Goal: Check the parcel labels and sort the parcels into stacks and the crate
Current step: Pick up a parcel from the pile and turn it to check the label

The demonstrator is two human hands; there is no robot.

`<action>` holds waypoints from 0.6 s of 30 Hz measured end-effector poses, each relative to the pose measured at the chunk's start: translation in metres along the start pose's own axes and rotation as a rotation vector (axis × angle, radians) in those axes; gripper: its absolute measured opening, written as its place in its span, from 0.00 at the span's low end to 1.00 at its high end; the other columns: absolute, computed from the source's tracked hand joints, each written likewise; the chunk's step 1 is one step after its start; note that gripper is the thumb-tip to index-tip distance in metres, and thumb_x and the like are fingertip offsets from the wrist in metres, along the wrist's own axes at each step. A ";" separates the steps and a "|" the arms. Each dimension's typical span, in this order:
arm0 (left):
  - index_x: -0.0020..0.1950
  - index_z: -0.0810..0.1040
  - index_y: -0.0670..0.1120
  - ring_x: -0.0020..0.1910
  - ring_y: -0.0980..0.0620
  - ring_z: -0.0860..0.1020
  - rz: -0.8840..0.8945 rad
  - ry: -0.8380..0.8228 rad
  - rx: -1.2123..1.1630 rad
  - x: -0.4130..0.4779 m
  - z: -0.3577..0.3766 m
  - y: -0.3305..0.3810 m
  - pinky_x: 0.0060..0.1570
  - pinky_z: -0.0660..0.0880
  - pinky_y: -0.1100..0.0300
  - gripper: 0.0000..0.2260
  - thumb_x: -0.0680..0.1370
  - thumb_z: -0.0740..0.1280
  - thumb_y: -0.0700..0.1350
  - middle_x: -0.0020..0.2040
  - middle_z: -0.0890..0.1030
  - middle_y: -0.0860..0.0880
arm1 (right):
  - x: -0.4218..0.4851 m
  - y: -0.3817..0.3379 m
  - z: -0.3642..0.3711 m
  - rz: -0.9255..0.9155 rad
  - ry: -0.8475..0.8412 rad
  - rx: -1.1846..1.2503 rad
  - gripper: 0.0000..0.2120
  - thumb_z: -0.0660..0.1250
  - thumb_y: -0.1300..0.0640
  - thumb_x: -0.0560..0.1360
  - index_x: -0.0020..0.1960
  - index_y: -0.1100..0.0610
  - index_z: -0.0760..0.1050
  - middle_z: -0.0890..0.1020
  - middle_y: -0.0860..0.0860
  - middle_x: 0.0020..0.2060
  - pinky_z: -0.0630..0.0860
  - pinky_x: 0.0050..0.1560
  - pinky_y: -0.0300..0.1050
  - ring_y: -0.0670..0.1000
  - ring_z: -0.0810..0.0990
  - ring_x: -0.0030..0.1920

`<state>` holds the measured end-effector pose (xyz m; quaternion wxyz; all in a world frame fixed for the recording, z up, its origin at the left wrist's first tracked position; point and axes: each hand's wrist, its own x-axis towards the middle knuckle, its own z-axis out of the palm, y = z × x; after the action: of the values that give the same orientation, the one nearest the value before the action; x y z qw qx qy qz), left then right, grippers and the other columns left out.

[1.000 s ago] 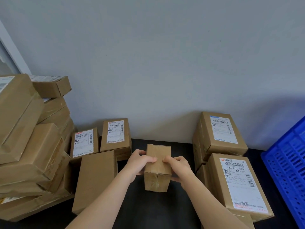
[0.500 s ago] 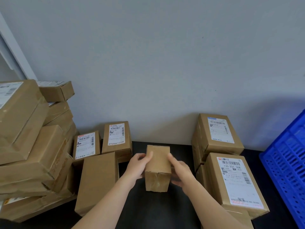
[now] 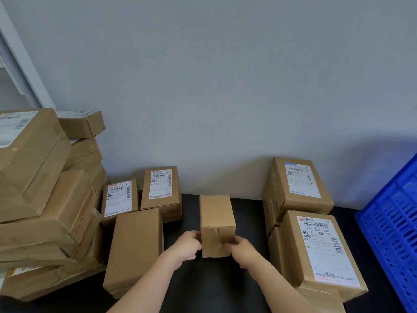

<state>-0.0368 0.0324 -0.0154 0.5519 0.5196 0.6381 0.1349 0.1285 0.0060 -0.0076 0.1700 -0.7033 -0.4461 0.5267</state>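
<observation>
A small brown cardboard parcel [image 3: 216, 219] stands on the black table [image 3: 209, 288] in the middle, its taped end facing me, no label showing. My left hand [image 3: 186, 246] grips its lower left edge and my right hand [image 3: 242, 250] grips its lower right corner. On the right sits a stack of labelled parcels, the front one [image 3: 320, 251] reading 133 E01 308 and a rear one [image 3: 297, 184] behind it. A blue plastic crate [image 3: 392, 229] stands at the far right.
A tall, untidy pile of brown parcels [image 3: 42, 199] fills the left side. Two labelled parcels [image 3: 119, 199] [image 3: 160, 185] lean near the wall, with a plain parcel [image 3: 135, 247] lying in front of them. A grey wall [image 3: 214, 86] closes the back.
Both hands slid from the parcel's top and sides down to its near lower edges. The parcel stays in the middle of the table, label side hidden.
</observation>
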 end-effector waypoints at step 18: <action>0.72 0.67 0.44 0.69 0.49 0.67 0.182 0.145 -0.116 0.003 -0.010 0.040 0.70 0.65 0.51 0.21 0.83 0.52 0.53 0.70 0.69 0.47 | 0.002 -0.026 -0.021 -0.264 0.280 -0.052 0.34 0.72 0.59 0.72 0.74 0.51 0.61 0.71 0.50 0.67 0.73 0.61 0.48 0.51 0.72 0.65</action>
<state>-0.0239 0.0561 0.0160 0.5191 0.5312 0.6177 0.2583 0.1359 0.0269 0.0177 0.2796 -0.7093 -0.5199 0.3853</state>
